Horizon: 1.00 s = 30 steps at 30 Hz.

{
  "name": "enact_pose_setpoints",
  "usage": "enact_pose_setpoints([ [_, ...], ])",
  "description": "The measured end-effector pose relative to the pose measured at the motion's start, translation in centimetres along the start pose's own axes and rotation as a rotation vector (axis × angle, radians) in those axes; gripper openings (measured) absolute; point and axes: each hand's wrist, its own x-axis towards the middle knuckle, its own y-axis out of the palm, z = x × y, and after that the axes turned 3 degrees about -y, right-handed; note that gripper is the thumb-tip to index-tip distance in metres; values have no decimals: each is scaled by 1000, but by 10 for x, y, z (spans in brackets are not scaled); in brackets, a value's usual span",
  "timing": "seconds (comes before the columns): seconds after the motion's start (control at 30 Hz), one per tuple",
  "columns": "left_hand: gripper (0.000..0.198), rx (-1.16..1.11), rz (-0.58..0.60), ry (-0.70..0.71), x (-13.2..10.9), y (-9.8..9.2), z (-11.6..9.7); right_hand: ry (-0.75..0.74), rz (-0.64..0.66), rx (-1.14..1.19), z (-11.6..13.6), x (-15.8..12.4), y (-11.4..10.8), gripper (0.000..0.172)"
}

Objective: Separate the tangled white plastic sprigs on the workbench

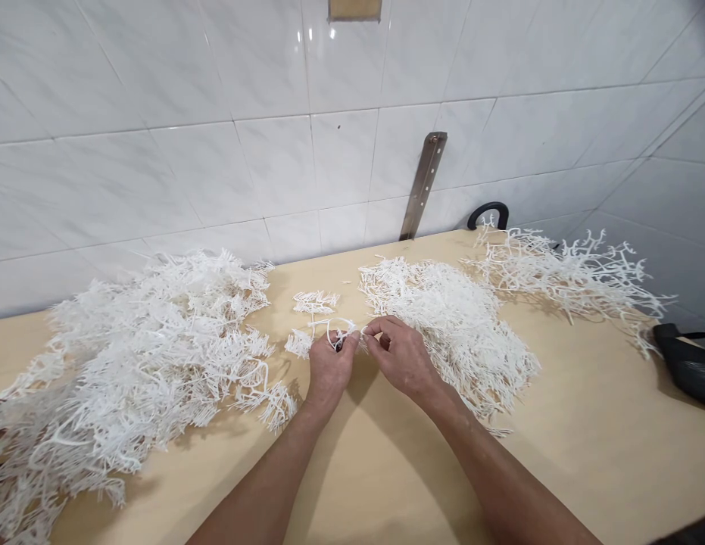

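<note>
A white tiled wall [272, 166] is rising behind a light wood-look table [584, 424], w/ a 2nd tiled face meeting it at the R corner. A brownish plate [355, 9] is showing at the top edge, cut off by the view. A metal strip w/ small holes [423, 185] is standing against the tiles at the back of the table, tilting a bit R. Nearby, a black curved handle [488, 213] is poking up past the back edge.

Mid-table, the L hand [331, 367] is holding a white plastic sprig [339, 331] b/w thumb & fingers, grip narrow; the sprig's curved stem is sticking up above the knuckles. The R hand [403, 357] is sitting just beside it, thumb & index bringing their tips close in a narrow pinch near the sprig's R end; can't tell if they're gripping it.

A big tangled heap of white sprigs [159, 356] is covering the L side. Two small clumps [316, 302] are lying b/w that heap & the hands, near the L one. A pile of thin white bits [460, 318] is spreading just R of the R hand, partly behind its wrist. Farther R, bare branching stems [562, 265] are lying near the back edge. A black item [690, 367] is resting at the far R, partly out of view; can't tell what.
</note>
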Motion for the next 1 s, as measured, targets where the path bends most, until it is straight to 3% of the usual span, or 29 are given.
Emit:
enact_pose_setpoints([
  [0.23,36,-21,70,25,1,-1,2,6,11,23,-2,-1,-1,12],
  [0.47,32,29,65,38,1,0,0,-29,10,-60,-4,-2,1,11],
  [0.7,34,221,-93,100,1,3,2,-36,-9,-202,2,-6,14,15],
  [1.0,28,175,-31,150,7,-1,7,-49,4,-114,3,-5,10,15],
])
